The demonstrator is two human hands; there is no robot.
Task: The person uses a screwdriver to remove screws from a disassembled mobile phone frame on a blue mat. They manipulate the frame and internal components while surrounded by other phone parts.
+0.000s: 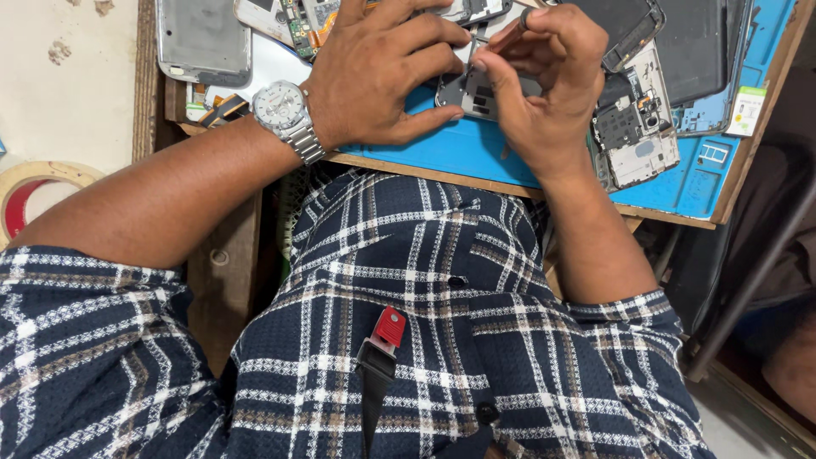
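My left hand (374,72), with a silver wristwatch (285,115) on the wrist, presses down on an opened grey phone body (476,89) lying on a blue work mat (476,144). My right hand (544,81) pinches a thin brown-handled tool (510,34), its tip down on the phone's inner frame between the two hands. Most of the phone is hidden under my fingers.
Another stripped phone frame (633,136) lies to the right on the mat, dark back covers (688,51) behind it. A silver phone shell (202,38) and circuit boards (297,21) sit at the far left. A roll of tape (34,183) lies left of the table edge (680,212).
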